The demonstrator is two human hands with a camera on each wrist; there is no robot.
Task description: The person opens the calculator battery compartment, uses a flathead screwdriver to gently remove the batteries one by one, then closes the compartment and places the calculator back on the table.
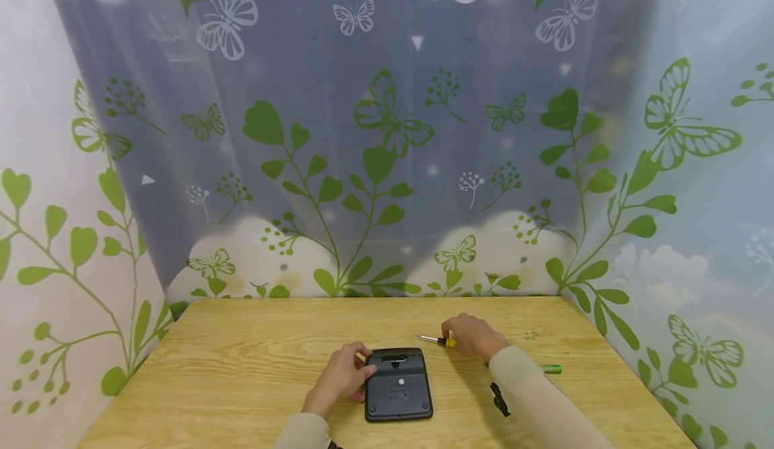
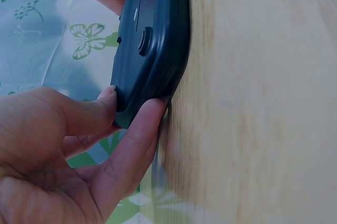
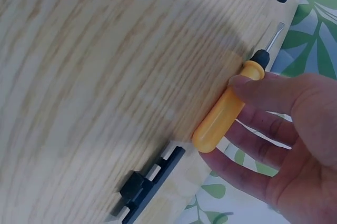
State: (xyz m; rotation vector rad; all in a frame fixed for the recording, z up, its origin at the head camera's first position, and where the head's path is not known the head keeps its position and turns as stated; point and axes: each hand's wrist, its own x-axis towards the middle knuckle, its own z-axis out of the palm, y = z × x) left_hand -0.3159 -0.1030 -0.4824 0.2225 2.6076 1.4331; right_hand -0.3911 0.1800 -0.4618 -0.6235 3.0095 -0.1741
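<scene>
A black calculator (image 1: 399, 395) lies back side up, a narrow slot at its far end uncovered. My left hand (image 1: 341, 376) holds its left edge, thumb on top and fingers along the side, as the left wrist view shows. Beyond the calculator's far right corner, my right hand (image 1: 474, 336) grips a flat-tipped screwdriver (image 3: 224, 111) by its yellow handle, close over the table. Its metal shaft points left in the head view. A small black plastic cover (image 1: 499, 399) lies near my right forearm; it also appears in the right wrist view.
A green battery (image 1: 551, 369) lies right of my right sleeve, partly hidden by it. The wooden table (image 1: 260, 341) ends at a patterned curtain (image 1: 387, 187) at the back, and more printed cloth hangs on both sides.
</scene>
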